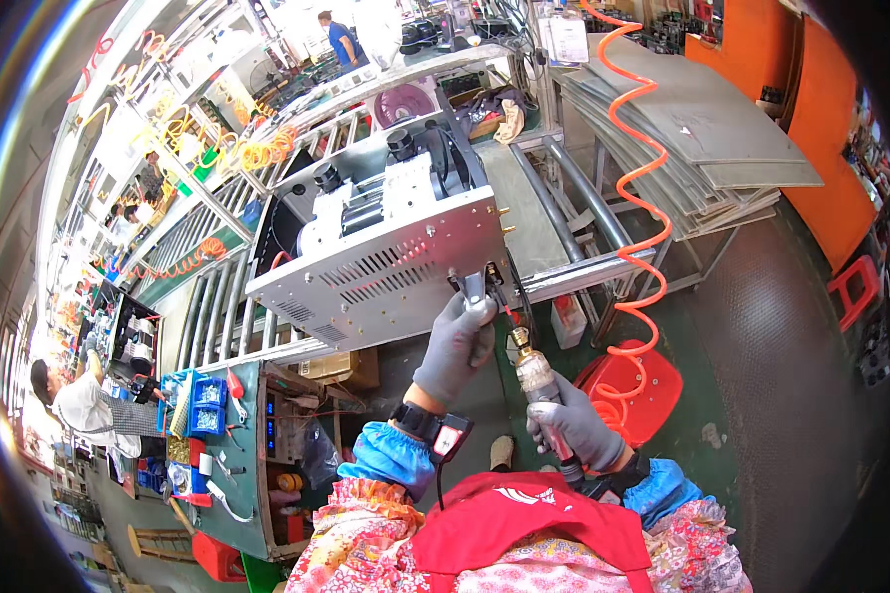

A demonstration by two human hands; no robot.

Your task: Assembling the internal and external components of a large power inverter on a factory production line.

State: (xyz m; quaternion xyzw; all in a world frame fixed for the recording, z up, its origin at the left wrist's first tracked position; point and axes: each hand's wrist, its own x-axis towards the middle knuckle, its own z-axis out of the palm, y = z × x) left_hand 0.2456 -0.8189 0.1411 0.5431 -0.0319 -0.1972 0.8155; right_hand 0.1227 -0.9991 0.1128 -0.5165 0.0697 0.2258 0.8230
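Observation:
A silver metal casing (pixel 396 267) with slotted vents stands on the roller line; a motor-like unit (pixel 371 198) with black caps shows in its open top. My left hand (pixel 457 346), in a grey glove, pinches a small grey metal piece (pixel 475 288) against the casing's lower right corner. Beside it, a dark fitting (pixel 493 275) sits on the panel. My gloved right hand (pixel 576 423) is wrapped round a power screwdriver (pixel 536 380), its bit pointing up toward that corner. Whether the bit touches a screw is too small to tell.
An orange coiled hose (pixel 653 148) hangs at the right, down to a red stool (pixel 638 395). Grey sheets (pixel 702 119) are stacked at the back right. On the left, a green workbench (pixel 242 474) holds blue bins (pixel 208 405). A co-worker (pixel 84 405) stands at far left.

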